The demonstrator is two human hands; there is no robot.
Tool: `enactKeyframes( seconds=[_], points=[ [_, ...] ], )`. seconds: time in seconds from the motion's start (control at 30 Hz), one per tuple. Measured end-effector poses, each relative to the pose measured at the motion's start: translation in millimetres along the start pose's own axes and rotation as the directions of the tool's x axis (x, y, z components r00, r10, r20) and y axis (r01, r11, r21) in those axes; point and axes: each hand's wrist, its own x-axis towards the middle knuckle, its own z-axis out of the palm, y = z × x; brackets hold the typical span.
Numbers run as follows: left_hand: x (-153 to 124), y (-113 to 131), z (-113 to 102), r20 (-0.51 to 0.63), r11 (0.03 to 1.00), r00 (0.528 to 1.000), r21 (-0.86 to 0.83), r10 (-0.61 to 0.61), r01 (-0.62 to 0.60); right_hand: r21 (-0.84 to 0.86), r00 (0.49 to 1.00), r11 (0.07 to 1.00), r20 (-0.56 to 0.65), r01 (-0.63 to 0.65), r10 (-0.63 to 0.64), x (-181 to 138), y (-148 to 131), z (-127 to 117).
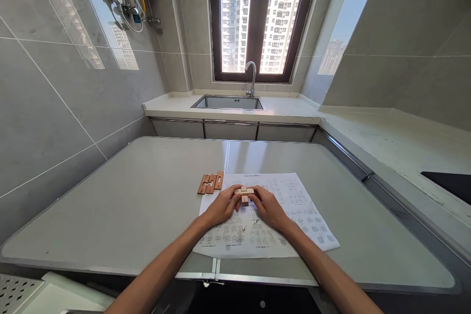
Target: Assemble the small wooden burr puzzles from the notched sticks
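Observation:
Both hands meet over a printed paper sheet on the table, around a small cross-shaped wooden burr puzzle [245,192] made of interlocking light blocks. My left hand [225,204] is closed on the puzzle's left side, and my right hand [268,207] is closed on its right side. One block end points down toward me between the hands. Left of the hands lie several flat reddish-brown notched wooden pieces [210,183], partly along the sheet's upper left edge. The sheet [309,221] bears rows of small puzzle drawings and a few handwritten marks.
A grey folding table [147,196] with a centre seam carries everything. Behind it is a white counter [290,103] with a sink [228,102] and a faucet [252,78] under a window. Tiled walls stand at both sides. A dark flat object [449,184] rests on the right counter.

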Motion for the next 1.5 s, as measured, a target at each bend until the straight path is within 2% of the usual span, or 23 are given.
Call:
enactKeyframes(
  seconds=[0.43, 0.67, 0.93, 1.5],
  points=[
    [-2.2, 0.6, -1.4, -0.010, 0.999, 0.999, 0.031, 0.039, -0.038, -0.021, 1.000, 1.000, -0.001, 0.007, -0.007, -1.8, -3.3, -0.6],
    [0.3, 0.4, -0.6, -0.027, 0.998, 1.000, -0.057, -0.001, -0.001, 0.004, 0.999, 0.999, -0.026, -0.033, 0.033, -0.3, -2.9, -1.0],
    [0.0, 4.6, 1.0, -0.034, 0.984, 0.994, -0.153, -0.100, 0.093, 0.027, 0.998, 0.998, -0.004, -0.065, 0.065, 0.7, -6.4, -2.7],
    [0.3, 3.8, -0.4, -0.037, 0.992, 0.994, -0.071, -0.105, 0.102, -0.001, 0.999, 1.000, -0.038, -0.025, 0.025, 1.7, -8.2, -1.3]
  ],
)
